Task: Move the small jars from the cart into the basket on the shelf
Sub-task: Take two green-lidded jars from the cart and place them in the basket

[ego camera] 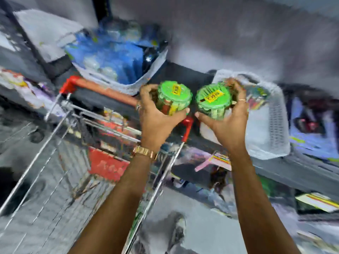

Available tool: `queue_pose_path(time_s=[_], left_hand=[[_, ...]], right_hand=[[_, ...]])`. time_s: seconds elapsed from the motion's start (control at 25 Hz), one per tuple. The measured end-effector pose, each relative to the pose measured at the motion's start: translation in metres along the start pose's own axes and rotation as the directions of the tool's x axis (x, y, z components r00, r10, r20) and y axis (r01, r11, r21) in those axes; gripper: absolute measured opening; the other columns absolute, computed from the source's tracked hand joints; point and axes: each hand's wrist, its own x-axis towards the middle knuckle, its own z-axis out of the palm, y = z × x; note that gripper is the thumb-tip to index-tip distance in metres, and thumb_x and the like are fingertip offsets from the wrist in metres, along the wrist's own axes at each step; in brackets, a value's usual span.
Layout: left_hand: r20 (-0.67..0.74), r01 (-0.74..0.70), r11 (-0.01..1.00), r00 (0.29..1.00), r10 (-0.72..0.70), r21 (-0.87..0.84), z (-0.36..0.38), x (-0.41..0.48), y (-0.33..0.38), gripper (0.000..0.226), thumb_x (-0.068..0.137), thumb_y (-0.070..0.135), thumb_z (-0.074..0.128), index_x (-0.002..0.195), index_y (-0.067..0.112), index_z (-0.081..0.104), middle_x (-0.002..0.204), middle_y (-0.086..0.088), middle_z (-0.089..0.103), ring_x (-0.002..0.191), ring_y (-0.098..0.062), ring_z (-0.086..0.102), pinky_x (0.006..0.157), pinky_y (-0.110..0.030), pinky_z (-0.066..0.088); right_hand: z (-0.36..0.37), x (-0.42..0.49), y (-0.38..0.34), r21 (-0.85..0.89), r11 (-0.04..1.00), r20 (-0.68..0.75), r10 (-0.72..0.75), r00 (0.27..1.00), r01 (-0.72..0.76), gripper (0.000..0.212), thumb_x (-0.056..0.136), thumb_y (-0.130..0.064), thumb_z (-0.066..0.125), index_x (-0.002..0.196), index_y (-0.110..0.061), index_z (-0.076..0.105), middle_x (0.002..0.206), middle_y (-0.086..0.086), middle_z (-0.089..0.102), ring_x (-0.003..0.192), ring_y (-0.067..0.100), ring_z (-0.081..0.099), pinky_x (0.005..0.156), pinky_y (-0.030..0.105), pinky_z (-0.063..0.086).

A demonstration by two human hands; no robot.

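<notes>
With both hands up btwn cart (77, 114) & shelf, left hand (156, 114) and right hand (227, 118) fingers each wrapped round a green-lid jar, right jar (213, 101) near basket (271, 125) rim, could clip it & slip.

A white basket holding blue packets (111, 57) stands on the shelf, up and left of everything else. Left of it, further along, lie blurred colourful packs (22, 85). Below it and to the right hangs a pink and yellow price tag (218, 160). A shoe (178, 230) rests on the floor far below it.
</notes>
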Motion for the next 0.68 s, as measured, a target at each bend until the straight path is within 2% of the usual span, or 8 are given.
queue_pose_path(time_s=[0.12, 0.2, 0.32, 0.44, 0.52, 0.68], left_hand=[[0.214, -0.038, 0.981, 0.977, -0.003, 0.191, 0.083, 0.011, 0.015, 0.095, 0.049, 0.035, 0.086, 0.130, 0.018, 0.040, 0.113, -0.001, 0.062, 0.104, -0.030, 0.062, 0.091, -0.037, 0.051], [0.417, -0.074, 0.939, 0.905, -0.078, 0.336, 0.130, 0.019, 0.014, 0.097, 0.052, 0.040, 0.086, 0.134, 0.019, 0.038, 0.123, -0.009, 0.064, 0.111, -0.035, 0.062, 0.091, -0.042, 0.053], [0.583, -0.245, 0.806, 0.800, -0.146, 0.538, 0.179, 0.026, -0.001, 0.094, 0.059, 0.039, 0.085, 0.135, 0.014, 0.036, 0.123, -0.016, 0.059, 0.110, -0.041, 0.062, 0.087, -0.045, 0.054], [0.616, -0.262, 0.776, 0.763, -0.198, 0.574, 0.210, 0.029, -0.014, 0.094, 0.062, 0.040, 0.085, 0.136, 0.013, 0.032, 0.122, -0.017, 0.056, 0.110, -0.040, 0.061, 0.086, -0.043, 0.053], [0.597, -0.254, 0.761, 0.774, -0.210, 0.597, 0.219, 0.029, -0.021, 0.098, 0.063, 0.044, 0.084, 0.138, 0.011, 0.030, 0.123, -0.017, 0.054, 0.111, -0.040, 0.060, 0.086, -0.043, 0.053], [0.570, -0.211, 0.778, 0.792, -0.219, 0.591, 0.220, 0.026, -0.034, 0.105, 0.063, 0.045, 0.084, 0.144, 0.013, 0.025, 0.124, -0.017, 0.052, 0.110, -0.041, 0.059, 0.089, -0.048, 0.055]], right_hand=[[-0.051, 0.032, 0.047, -0.031, 0.979, -0.111, 0.196, 0.974, -0.200, 0.100, 0.048, -0.019, 0.094, 0.133, -0.006, 0.044, 0.128, 0.016, 0.062, 0.120, 0.034, 0.058, 0.107, 0.053, 0.045], [-0.074, 0.045, 0.075, -0.059, 0.935, -0.118, 0.341, 0.933, -0.349, 0.091, 0.054, -0.015, 0.092, 0.131, -0.005, 0.044, 0.126, 0.019, 0.061, 0.116, 0.034, 0.060, 0.103, 0.053, 0.048], [-0.088, 0.055, 0.115, -0.227, 0.860, -0.118, 0.440, 0.890, -0.456, 0.080, 0.067, -0.013, 0.084, 0.135, -0.005, 0.043, 0.132, 0.022, 0.055, 0.120, 0.037, 0.056, 0.103, 0.049, 0.048], [-0.096, 0.063, 0.141, -0.265, 0.829, -0.127, 0.477, 0.870, -0.493, 0.082, 0.073, -0.010, 0.078, 0.142, -0.007, 0.035, 0.141, 0.021, 0.047, 0.128, 0.037, 0.050, 0.107, 0.049, 0.044], [-0.096, 0.069, 0.145, -0.248, 0.830, -0.115, 0.487, 0.866, -0.499, 0.089, 0.071, -0.012, 0.081, 0.145, -0.011, 0.032, 0.144, 0.019, 0.044, 0.132, 0.037, 0.046, 0.110, 0.049, 0.042], [-0.088, 0.073, 0.144, -0.392, 0.770, -0.110, 0.505, 0.856, -0.504, 0.106, 0.064, -0.019, 0.087, 0.149, -0.015, 0.025, 0.153, 0.020, 0.031, 0.143, 0.038, 0.030, 0.119, 0.048, 0.031]])
